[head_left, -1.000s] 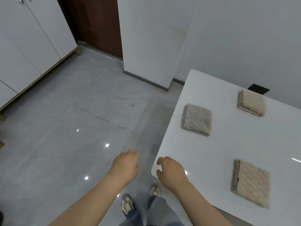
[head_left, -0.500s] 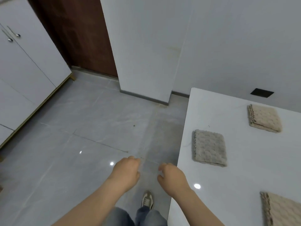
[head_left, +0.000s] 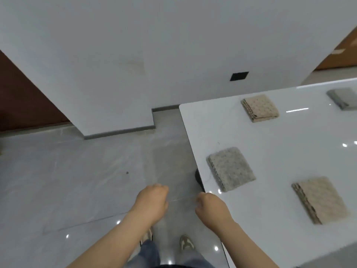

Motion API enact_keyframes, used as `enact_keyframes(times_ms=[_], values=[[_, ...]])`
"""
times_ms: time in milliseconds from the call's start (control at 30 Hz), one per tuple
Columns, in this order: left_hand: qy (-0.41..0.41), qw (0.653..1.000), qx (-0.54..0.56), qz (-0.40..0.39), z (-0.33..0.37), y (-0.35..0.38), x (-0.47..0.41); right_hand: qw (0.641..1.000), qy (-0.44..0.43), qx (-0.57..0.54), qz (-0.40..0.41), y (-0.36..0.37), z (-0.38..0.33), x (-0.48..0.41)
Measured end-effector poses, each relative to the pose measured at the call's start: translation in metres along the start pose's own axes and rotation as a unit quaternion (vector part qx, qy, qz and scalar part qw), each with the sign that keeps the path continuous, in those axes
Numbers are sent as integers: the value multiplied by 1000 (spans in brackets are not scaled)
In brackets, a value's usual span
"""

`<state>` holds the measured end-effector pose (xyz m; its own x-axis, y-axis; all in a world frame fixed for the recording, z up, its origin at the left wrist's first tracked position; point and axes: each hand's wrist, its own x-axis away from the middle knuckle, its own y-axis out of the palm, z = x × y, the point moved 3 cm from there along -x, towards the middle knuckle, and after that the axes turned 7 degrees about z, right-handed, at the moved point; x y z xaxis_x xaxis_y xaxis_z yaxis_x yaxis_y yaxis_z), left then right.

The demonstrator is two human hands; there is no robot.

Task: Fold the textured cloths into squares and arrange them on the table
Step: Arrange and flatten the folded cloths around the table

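Observation:
Several folded textured cloths lie on the white table [head_left: 274, 151]. A grey-beige square [head_left: 231, 168] sits near the table's left edge. A beige one [head_left: 259, 107] lies farther back, and another beige one [head_left: 321, 202] lies nearer on the right. A grey folded cloth [head_left: 342, 98] is partly cut off at the far right. My left hand [head_left: 151, 203] hangs over the floor with fingers curled and nothing in it. My right hand [head_left: 211, 206] is at the table's near left corner, fingers curled, also with nothing in it.
A glossy grey tiled floor [head_left: 77, 180] lies left of the table. A white wall [head_left: 135, 55] with a dark socket [head_left: 239, 76] stands behind. Dark brown wood [head_left: 23, 101] shows at the left. My shoes [head_left: 186, 242] are below.
The view has swung to the right, showing more of the table and a further grey cloth. Both hands stay curled in front of me near the table corner.

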<state>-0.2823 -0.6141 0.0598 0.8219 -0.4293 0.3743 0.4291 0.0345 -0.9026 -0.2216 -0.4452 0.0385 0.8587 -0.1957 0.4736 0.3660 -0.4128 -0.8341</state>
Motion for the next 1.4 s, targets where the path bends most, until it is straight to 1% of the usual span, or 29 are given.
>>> enact_keyframes(times_ms=[100, 167, 400, 600, 700, 767, 867, 1033, 1100, 1233, 1400], values=[[56, 998, -21, 3, -10, -17, -24, 998, 46, -45, 25, -3, -16, -3], [88, 996, -28, -13, -11, -23, -40, 993, 83, -75, 43, -7, -18, -3], [184, 978, -77, -60, 17, -32, -91, 970, 193, -121, 81, -13, 13, -7], [237, 962, -114, -78, 52, -41, -151, 949, 242, -176, 97, -22, 43, -38], [256, 953, -118, -109, 64, -40, -174, 934, 277, -193, 119, -35, 59, -49], [276, 945, -136, -114, 75, -41, -190, 921, 300, -207, 140, -41, 71, -55], [302, 934, -152, -119, 92, -43, -211, 897, 342, -230, 159, -45, 84, -57], [365, 905, -169, -140, 114, -38, -240, 855, 411, -259, 181, -42, 91, -57], [394, 891, -171, -145, 126, -36, -250, 830, 442, -280, 193, -40, 90, -55], [446, 860, -164, -188, 146, -31, -267, 770, 506, -317, 224, -31, 83, -52], [472, 837, -173, -215, 158, -28, -289, 712, 561, -361, 217, -22, 76, -53]])
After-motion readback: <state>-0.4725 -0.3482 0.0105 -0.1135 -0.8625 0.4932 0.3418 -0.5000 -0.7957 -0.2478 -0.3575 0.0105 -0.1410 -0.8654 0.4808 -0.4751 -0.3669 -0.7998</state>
